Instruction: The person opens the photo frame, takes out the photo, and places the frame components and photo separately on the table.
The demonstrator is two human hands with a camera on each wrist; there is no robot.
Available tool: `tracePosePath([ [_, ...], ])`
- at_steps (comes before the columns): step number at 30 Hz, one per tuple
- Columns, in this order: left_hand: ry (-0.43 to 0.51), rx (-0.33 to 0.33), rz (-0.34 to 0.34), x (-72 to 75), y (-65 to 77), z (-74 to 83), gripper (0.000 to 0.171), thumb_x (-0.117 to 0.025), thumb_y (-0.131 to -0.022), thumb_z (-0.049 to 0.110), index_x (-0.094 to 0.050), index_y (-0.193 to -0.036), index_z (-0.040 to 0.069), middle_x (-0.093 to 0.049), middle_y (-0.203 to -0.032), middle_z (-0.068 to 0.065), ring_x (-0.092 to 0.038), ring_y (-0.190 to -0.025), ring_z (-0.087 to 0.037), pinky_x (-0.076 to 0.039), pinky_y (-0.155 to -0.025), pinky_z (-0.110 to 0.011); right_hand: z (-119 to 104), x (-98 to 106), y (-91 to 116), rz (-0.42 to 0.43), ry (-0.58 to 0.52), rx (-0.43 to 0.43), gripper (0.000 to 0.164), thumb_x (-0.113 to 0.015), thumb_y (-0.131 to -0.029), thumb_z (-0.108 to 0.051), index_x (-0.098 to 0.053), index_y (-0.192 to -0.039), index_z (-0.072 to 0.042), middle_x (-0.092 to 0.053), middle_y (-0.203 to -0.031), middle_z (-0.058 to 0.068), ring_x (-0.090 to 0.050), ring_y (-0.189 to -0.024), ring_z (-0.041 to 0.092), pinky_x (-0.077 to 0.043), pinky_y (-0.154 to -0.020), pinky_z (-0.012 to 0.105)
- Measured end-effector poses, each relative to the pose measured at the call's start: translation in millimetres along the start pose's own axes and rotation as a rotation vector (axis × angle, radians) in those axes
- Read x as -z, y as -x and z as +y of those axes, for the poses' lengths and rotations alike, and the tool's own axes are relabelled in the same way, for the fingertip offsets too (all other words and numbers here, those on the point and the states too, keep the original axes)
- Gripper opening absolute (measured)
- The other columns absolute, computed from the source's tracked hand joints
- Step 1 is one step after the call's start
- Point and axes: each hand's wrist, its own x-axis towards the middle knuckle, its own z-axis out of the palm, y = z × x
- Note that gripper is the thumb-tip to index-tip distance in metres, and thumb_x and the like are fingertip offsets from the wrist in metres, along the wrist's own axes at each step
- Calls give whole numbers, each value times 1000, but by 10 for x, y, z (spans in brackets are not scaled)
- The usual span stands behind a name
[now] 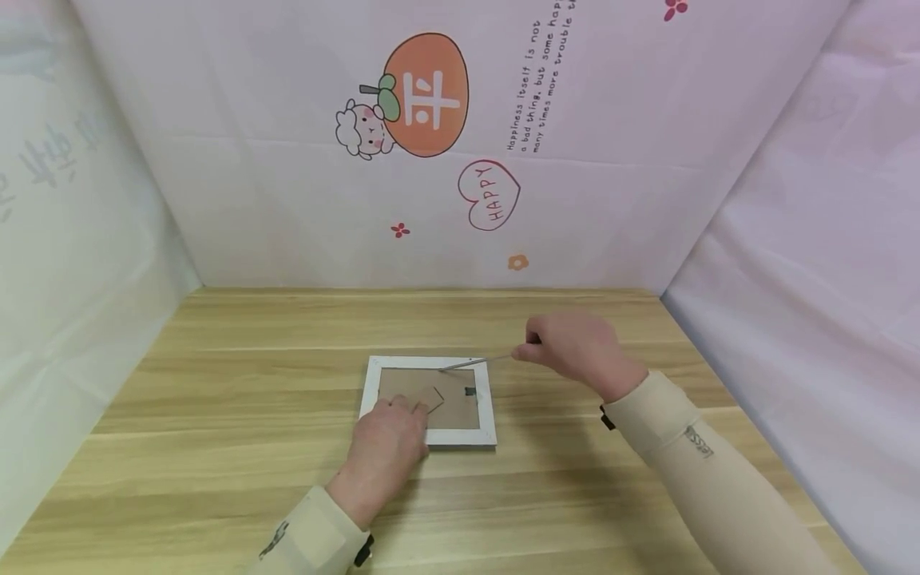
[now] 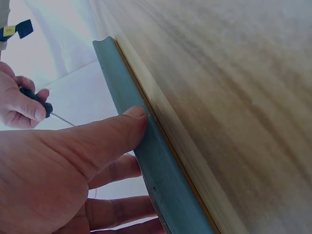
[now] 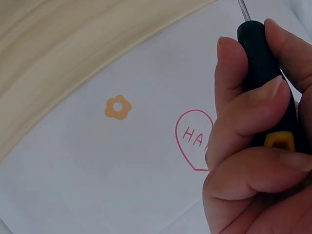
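Wood-grain tabletop [image 1: 237, 415] lies beneath both hands; hands apart. Left hand [image 1: 388, 439], the nearer, grips a white frame [image 1: 460, 437], thumb on its near edge, fingers over the brown backing panel [image 1: 410, 383]. Frame sits left of the right hand, backing up. Right hand [image 1: 578, 353], farther out, clasps a dark-handled screwdriver [image 3: 257, 48]; shaft runs leftward from it, tip at the frame's far inner edge. Beyond both hands: white printed sheet [image 1: 287, 200].
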Motion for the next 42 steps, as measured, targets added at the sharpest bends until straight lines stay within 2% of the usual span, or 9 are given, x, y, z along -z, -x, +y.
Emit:
tracePosePath([
  [8, 12, 1, 9, -5, -15, -10, 54, -80, -74, 41, -67, -112, 6, -62, -84, -12, -56, -72, -25, -51, -51, -32, 26, 182, -286, -137, -11, 23, 33, -64, -88, -50, -60, -75, -20, -50, -65, -5, -45, -61, 13, -36, -54, 32],
  [14, -2, -6, 15, -16, -21, -20, 56, -80, -75, 41, -67, -116, 6, -63, -85, -13, -57, -72, -25, -51, -51, -31, 71, 298, -501, -244, -66, 14, 29, -66, -87, -48, -69, -83, -20, -66, -82, -3, -56, -77, 17, -46, -67, 35],
  [18, -10, -20, 38, -28, -24, -27, 55, -80, -74, 41, -68, -115, 5, -63, -85, -12, -56, -70, -24, -50, -50, -30, 97, 358, -630, -299, -79, 12, 30, -66, -88, -49, -71, -86, -19, -69, -84, -2, -59, -77, 19, -49, -69, 37],
  [26, -9, -37, 77, -27, -27, -37, 53, -80, -74, 40, -68, -111, 4, -62, -83, -12, -56, -69, -25, -50, -50, -31, 130, 438, -834, -363, -98, 19, 32, -65, -89, -48, -73, -90, -17, -72, -88, -1, -61, -77, 20, -51, -73, 39],
  [35, 20, -34, 83, -16, -26, -32, 54, -81, -73, 39, -69, -113, 4, -66, -89, -13, -58, -71, -25, -52, -52, -31, 202, 448, -992, -393, -121, 5, 34, -66, -88, -49, -72, -88, -16, -72, -91, 4, -42, -58, 15, -37, -60, 33],
  [37, 21, -34, 90, -23, -29, -34, 54, -82, -73, 38, -69, -113, 4, -67, -89, -13, -58, -71, -25, -52, -52, -31, 209, 435, -993, -392, -127, -4, 34, -67, -87, -50, -72, -88, -17, -71, -91, 3, -44, -61, 15, -37, -60, 33],
  [42, 5, -33, 85, -33, -27, -38, 54, -81, -74, 39, -68, -113, 4, -66, -87, -13, -57, -70, -24, -51, -50, -30, 234, 342, -894, -373, -121, 7, 33, -65, -87, -53, -73, -91, -20, -70, -89, -3, -58, -73, 19, -48, -68, 36],
])
